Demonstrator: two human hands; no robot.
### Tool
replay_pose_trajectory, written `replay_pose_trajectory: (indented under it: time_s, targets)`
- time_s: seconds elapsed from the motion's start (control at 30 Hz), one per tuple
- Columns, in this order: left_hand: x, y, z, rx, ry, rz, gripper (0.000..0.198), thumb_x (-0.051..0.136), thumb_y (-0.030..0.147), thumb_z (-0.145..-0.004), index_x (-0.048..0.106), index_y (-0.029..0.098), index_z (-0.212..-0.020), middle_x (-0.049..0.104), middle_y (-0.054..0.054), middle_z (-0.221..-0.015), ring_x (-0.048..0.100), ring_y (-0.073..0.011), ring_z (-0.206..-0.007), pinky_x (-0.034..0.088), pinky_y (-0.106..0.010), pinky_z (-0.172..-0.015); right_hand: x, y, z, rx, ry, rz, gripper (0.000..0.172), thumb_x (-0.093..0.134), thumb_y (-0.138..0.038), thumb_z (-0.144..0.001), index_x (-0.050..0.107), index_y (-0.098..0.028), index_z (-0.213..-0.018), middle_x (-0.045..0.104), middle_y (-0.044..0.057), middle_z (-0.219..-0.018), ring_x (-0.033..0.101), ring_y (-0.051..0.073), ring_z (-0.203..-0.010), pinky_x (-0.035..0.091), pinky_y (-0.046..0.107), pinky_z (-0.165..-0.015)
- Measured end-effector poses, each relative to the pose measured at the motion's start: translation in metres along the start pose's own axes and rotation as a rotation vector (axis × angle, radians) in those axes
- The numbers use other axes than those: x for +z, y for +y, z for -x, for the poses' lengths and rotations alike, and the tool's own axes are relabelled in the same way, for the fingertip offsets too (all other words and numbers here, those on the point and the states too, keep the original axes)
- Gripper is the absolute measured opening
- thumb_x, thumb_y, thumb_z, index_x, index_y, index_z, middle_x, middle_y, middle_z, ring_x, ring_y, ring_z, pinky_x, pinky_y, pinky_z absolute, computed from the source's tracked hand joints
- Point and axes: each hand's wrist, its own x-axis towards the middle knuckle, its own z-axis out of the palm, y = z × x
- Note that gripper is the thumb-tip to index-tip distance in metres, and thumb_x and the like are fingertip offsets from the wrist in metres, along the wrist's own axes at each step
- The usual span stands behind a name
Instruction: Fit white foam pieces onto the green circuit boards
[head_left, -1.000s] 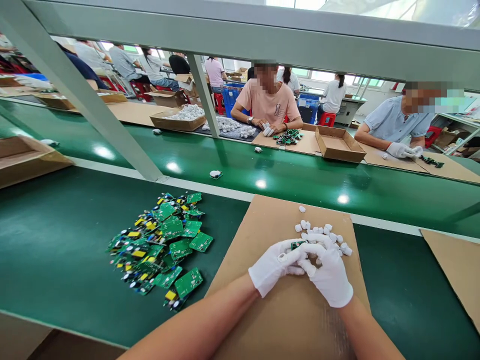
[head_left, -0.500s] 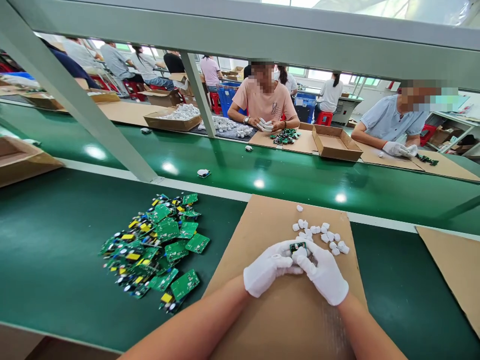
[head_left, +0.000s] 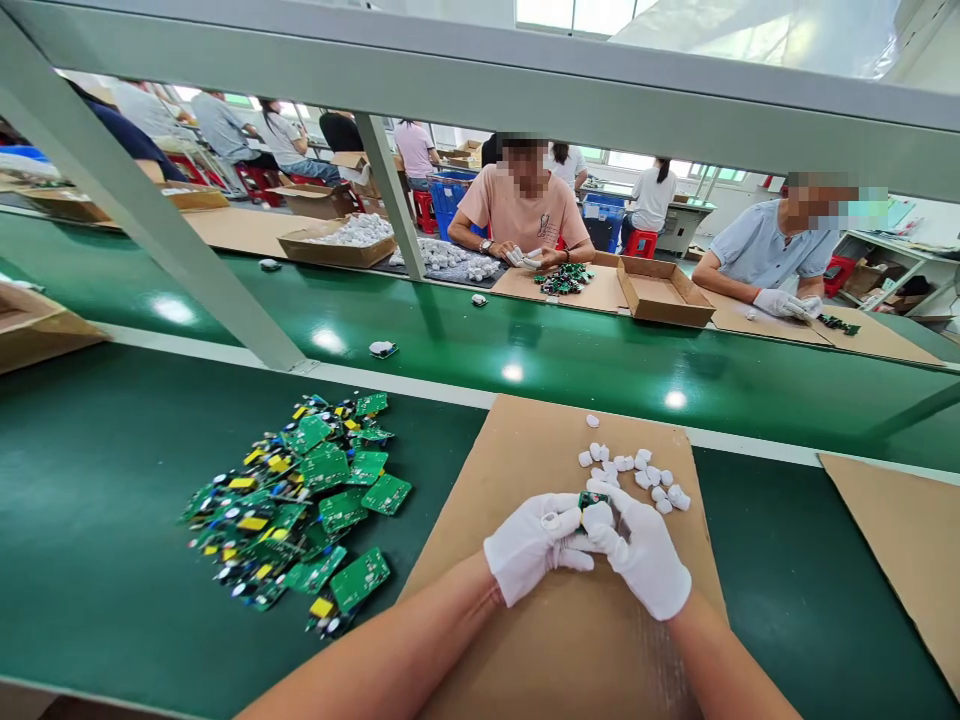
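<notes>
A small green circuit board [head_left: 592, 499] is held between my two white-gloved hands, over a sheet of cardboard [head_left: 525, 640]. My left hand [head_left: 534, 545] is closed on the board's left side, its fingers partly beneath. My right hand [head_left: 641, 550] grips the right side, with the thumb by a soft white lump [head_left: 598, 517] that rests against the board. The hands hide most of the board's underside. Just beyond them, several loose white lumps [head_left: 622, 463] lie scattered on the cardboard.
Left of the cardboard is a heap of circuit boards [head_left: 322, 470] with yellow and blue parts. A green conveyor belt [head_left: 450, 325] crosses behind, carrying white-topped boards [head_left: 383, 349]. A slanted metal post [head_left: 180, 220] stands at left. Two people work across the belt beside a cardboard box [head_left: 664, 292].
The white lump now shows more fully against the board as my fingers shift slightly around it. White-topped boards on the belt have moved left. The whole view has shifted a little.
</notes>
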Motion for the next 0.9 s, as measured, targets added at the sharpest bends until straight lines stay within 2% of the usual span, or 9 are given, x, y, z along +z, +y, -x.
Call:
replay_pose_trajectory:
  time_s: [0.1,0.17,0.3,0.4,0.47,0.53,0.67,0.77,0.9]
  targets:
    - [0.001,0.002,0.0,-0.008,-0.003,-0.005,0.029,0.068,0.037,-0.071,0.065,0.01,-0.082,0.052,-0.002,-0.07,0.05,-0.0069,-0.059,0.047,-0.021,-0.059,0.001,0.001,0.001,-0.014,0.076,0.104,0.046,0.059,-0.042,-0.075,0.059,-0.016,-0.113,0.068,0.006,-0.079,0.061,0.02,-0.071,0.049,0.031,-0.073]
    - [0.003,0.003,0.0,-0.005,-0.002,-0.01,0.03,0.068,0.038,-0.071,0.065,0.01,-0.082,0.053,-0.003,-0.071,0.049,-0.0069,-0.059,0.046,-0.021,-0.059,-0.001,0.001,0.001,-0.004,0.073,0.088,0.046,0.059,-0.043,-0.076,0.058,-0.016,-0.113,0.069,0.007,-0.083,0.062,0.02,-0.073,0.05,0.03,-0.071]
    - [0.005,0.003,-0.002,0.015,0.007,-0.044,0.03,0.066,0.038,-0.073,0.065,0.011,-0.085,0.057,-0.005,-0.076,0.053,-0.0084,-0.063,0.044,-0.02,-0.059,-0.004,0.0,-0.001,-0.017,-0.069,-0.161,0.042,0.045,-0.048,-0.085,0.058,-0.019,-0.113,0.068,0.005,-0.092,0.063,0.02,-0.085,0.05,0.03,-0.076]
    - [0.006,0.003,-0.003,0.031,-0.021,-0.008,0.036,0.068,0.037,-0.07,0.065,0.012,-0.096,0.06,-0.007,-0.081,0.057,-0.0128,-0.072,0.047,-0.024,-0.066,-0.003,-0.003,-0.003,0.045,-0.072,-0.27,0.043,0.034,-0.047,-0.09,0.061,-0.021,-0.109,0.069,0.003,-0.085,0.063,0.019,-0.082,0.052,0.03,-0.073]
    - [0.007,0.003,-0.003,0.041,-0.024,0.027,0.041,0.069,0.038,-0.069,0.064,0.013,-0.101,0.061,-0.008,-0.085,0.059,-0.0157,-0.077,0.048,-0.029,-0.072,0.0,-0.007,-0.004,0.088,-0.053,-0.279,0.04,0.036,-0.045,-0.09,0.062,-0.021,-0.108,0.069,0.002,-0.085,0.064,0.018,-0.081,0.052,0.031,-0.076]
    - [0.009,0.002,-0.004,0.063,0.052,-0.032,0.038,0.068,0.037,-0.07,0.064,0.014,-0.1,0.063,-0.008,-0.084,0.06,-0.0164,-0.076,0.048,-0.031,-0.072,0.002,-0.01,-0.005,0.07,-0.058,-0.265,0.036,0.04,-0.042,-0.089,0.062,-0.022,-0.109,0.069,0.003,-0.093,0.063,0.019,-0.089,0.049,0.033,-0.084]
    - [0.012,-0.002,-0.006,0.069,0.161,-0.226,0.026,0.065,0.035,-0.073,0.065,0.01,-0.08,0.064,-0.008,-0.071,0.059,-0.0143,-0.064,0.047,-0.027,-0.063,0.005,-0.012,-0.006,0.032,-0.066,-0.231,0.032,0.041,-0.036,-0.089,0.062,-0.024,-0.111,0.066,0.003,-0.109,0.059,0.02,-0.103,0.044,0.034,-0.093]
    - [0.01,-0.003,-0.008,0.054,0.194,-0.192,0.029,0.069,0.036,-0.069,0.065,0.009,-0.08,0.063,-0.007,-0.068,0.058,-0.0134,-0.061,0.048,-0.027,-0.061,0.006,-0.009,-0.006,0.033,-0.055,-0.216,0.031,0.042,-0.033,-0.088,0.063,-0.023,-0.109,0.066,0.003,-0.111,0.059,0.02,-0.104,0.044,0.034,-0.093]
    - [0.007,-0.005,-0.008,0.061,0.218,-0.122,0.035,0.073,0.037,-0.065,0.064,0.011,-0.085,0.065,-0.008,-0.073,0.061,-0.016,-0.067,0.049,-0.032,-0.067,0.006,-0.007,-0.006,0.068,-0.05,-0.221,0.032,0.041,-0.034,-0.088,0.062,-0.022,-0.109,0.065,0.003,-0.113,0.058,0.02,-0.106,0.044,0.034,-0.094]
